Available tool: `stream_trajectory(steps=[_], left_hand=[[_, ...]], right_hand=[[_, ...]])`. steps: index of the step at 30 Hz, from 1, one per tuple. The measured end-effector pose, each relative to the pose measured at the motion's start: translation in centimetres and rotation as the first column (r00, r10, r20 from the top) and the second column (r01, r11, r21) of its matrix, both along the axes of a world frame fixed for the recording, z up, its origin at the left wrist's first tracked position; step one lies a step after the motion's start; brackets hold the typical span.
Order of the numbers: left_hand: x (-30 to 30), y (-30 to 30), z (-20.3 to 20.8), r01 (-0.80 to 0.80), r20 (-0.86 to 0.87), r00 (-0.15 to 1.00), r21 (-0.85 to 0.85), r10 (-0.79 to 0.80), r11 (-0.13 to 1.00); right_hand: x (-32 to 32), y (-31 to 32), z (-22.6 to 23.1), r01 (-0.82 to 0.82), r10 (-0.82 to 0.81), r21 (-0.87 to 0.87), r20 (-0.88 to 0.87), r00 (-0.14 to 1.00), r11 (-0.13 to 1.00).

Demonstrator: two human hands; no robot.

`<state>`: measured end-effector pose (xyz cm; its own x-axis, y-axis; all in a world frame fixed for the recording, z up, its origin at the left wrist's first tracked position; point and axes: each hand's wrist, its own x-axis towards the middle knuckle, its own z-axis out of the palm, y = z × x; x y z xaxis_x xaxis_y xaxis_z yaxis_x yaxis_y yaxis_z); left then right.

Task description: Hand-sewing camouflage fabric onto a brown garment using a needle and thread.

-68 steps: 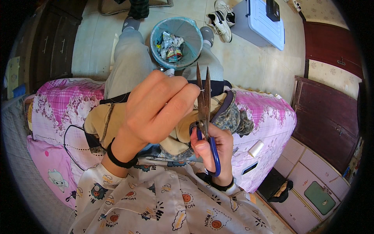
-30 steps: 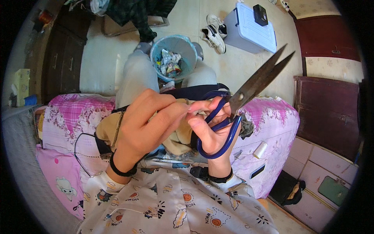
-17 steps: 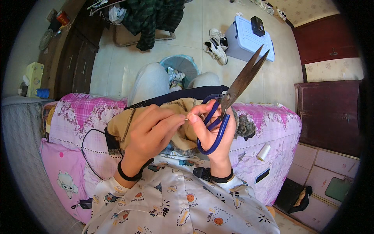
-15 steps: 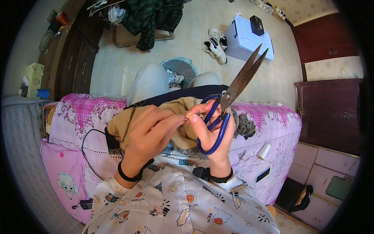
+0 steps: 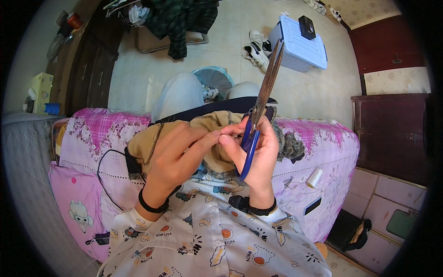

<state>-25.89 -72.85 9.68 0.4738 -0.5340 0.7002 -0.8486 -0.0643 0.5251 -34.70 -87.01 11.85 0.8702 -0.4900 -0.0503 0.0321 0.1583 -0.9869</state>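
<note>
My right hand (image 5: 263, 159) holds a pair of large scissors (image 5: 265, 93) with blue-coated handles, hung around its fingers. The rusty blades point up and away, slightly parted. Thumb and forefinger of that hand are pinched together and meet the fingertips of my left hand (image 5: 173, 154). My left hand is closed in a pinch too; whatever is between the fingertips is too small and hidden to make out. Beneath both hands a tan garment (image 5: 140, 144) with dark seams and camouflage-patterned parts lies bunched across my lap.
A white thread spool (image 5: 314, 177) and a phone (image 5: 312, 206) lie on the pink floral bedsheet (image 5: 339, 159) at right. A black cord (image 5: 102, 177) curves at left. Beyond my knees stand a waste bin (image 5: 217, 77), sneakers (image 5: 256, 55) and a blue storage box (image 5: 297, 51).
The scissors have turned with my right hand, so the blades swing left and look narrower. A thin light sliver visible between the fingertips earlier is now covered. Both hands remain together.
</note>
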Motion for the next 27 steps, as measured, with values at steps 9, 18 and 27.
stream_trajectory(steps=[9, 18, 27], left_hand=[[-0.7, -0.8, 0.3, -0.09, -0.161, 0.981, 0.105, 0.106, 0.99], [-0.8, 0.1, -0.1, -0.101, -0.329, 0.933, 0.148, 0.145, 0.984], [-0.6, 0.1, 0.3, -0.153, -0.307, 0.933, 0.138, 0.189, 0.979]], right_hand=[[-0.5, -0.7, -1.1, 0.019, -0.019, -0.002, 0.021, 1.0, 1.0], [-0.6, -1.1, -2.0, 0.049, -0.044, -0.103, 0.047, 0.998, 0.993], [-0.5, -1.1, -2.3, 0.068, -0.062, -0.171, 0.037, 0.997, 0.983]])
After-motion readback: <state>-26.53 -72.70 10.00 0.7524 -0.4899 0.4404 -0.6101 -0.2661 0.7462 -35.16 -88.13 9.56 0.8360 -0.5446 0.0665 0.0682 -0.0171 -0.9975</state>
